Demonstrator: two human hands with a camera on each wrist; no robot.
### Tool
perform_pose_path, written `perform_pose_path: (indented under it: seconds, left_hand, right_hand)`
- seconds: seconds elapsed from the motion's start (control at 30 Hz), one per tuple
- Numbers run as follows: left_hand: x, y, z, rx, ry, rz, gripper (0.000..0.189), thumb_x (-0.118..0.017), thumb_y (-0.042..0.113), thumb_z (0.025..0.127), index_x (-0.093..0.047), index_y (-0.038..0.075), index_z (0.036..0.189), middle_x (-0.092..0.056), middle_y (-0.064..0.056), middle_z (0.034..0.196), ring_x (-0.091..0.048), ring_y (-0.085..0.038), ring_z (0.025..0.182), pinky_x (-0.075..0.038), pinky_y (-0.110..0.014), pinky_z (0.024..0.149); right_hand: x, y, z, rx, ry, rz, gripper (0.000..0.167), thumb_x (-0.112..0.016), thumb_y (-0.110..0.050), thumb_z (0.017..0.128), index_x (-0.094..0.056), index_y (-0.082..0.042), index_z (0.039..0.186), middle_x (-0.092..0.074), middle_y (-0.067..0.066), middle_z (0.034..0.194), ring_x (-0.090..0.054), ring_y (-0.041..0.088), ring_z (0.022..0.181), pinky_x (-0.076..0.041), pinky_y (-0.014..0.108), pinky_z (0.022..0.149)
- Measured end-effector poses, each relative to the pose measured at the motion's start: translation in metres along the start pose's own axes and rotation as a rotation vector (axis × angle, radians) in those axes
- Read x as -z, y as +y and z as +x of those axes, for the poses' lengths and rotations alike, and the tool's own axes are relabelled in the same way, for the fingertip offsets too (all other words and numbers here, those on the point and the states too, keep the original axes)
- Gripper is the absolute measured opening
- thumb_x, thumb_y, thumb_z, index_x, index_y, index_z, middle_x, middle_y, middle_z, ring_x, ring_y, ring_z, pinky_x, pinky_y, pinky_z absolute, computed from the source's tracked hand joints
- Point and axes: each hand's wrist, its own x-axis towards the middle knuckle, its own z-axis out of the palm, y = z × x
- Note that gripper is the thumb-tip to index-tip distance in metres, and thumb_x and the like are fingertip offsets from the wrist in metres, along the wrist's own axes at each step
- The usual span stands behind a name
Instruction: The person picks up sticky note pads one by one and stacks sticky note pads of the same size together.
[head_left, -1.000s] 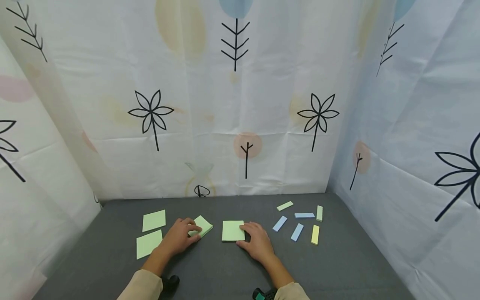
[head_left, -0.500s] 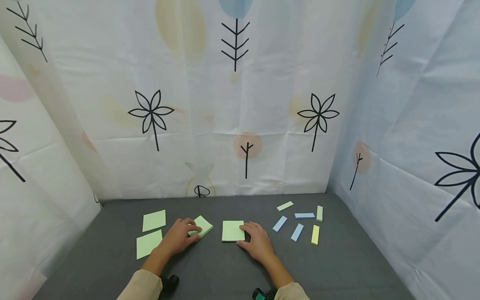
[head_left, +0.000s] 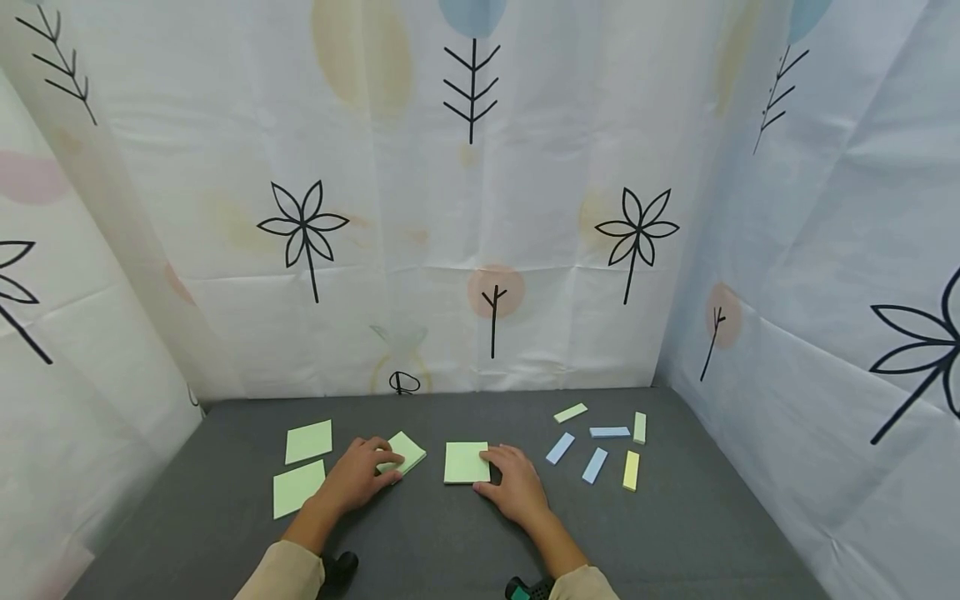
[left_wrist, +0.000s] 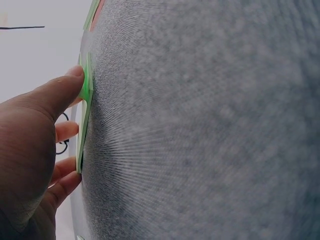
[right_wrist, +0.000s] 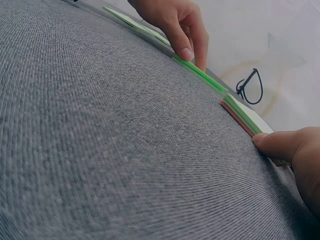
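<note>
In the head view my left hand (head_left: 354, 473) holds a few light green sticky notes (head_left: 407, 448), turned at an angle, thumb at the near edge and fingers at the far side. Up close, the left wrist view shows the thumb against the bright green notes (left_wrist: 85, 117), and they lie low on the cloth. To the right is a square green sticky note pad (head_left: 465, 462), straight to the table. My right hand (head_left: 516, 483) grips its right side between thumb and fingers. Several green layers with a reddish one beneath show at the pad's edge (right_wrist: 245, 117) in the right wrist view.
Two light green square notes (head_left: 308, 441) lie left of my left hand, the nearer partly behind my forearm. On the right are several small strips: blue (head_left: 609, 432), green (head_left: 639, 427) and yellow (head_left: 631, 471). A patterned white curtain (head_left: 555, 333) borders the grey table (head_left: 450, 550).
</note>
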Motion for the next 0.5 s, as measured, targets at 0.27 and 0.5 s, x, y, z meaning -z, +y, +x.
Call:
perform_pose_path:
  seconds: [0.27, 0.5]
  left_hand:
    - [0.0043, 0.0042, -0.0003, 0.021, -0.024, -0.004, 0.025, -0.074, 0.034, 0.086, -0.076, 0.019, 0.106, -0.061, -0.002, 0.110, -0.053, -0.028, 0.101, -0.046, -0.049, 0.086]
    - [0.0046, 0.0064, -0.0022, 0.143, 0.023, 0.019, 0.038, -0.077, 0.036, 0.081, -0.073, 0.015, 0.113, -0.065, -0.008, 0.115, -0.056, -0.035, 0.111, -0.042, -0.054, 0.094]
  right_hand:
    - [-0.0005, 0.0006, 0.0002, 0.001, 0.001, -0.005, 0.050, -0.080, -0.031, 0.079, -0.067, -0.010, 0.122, -0.063, 0.006, 0.125, -0.050, 0.031, 0.125, -0.040, 0.053, 0.099]
    - [0.0002, -0.0007, 0.0003, -0.005, -0.006, -0.005, 0.050, -0.080, -0.031, 0.080, -0.067, -0.010, 0.123, -0.063, 0.006, 0.126, -0.049, 0.031, 0.125, -0.040, 0.054, 0.099]
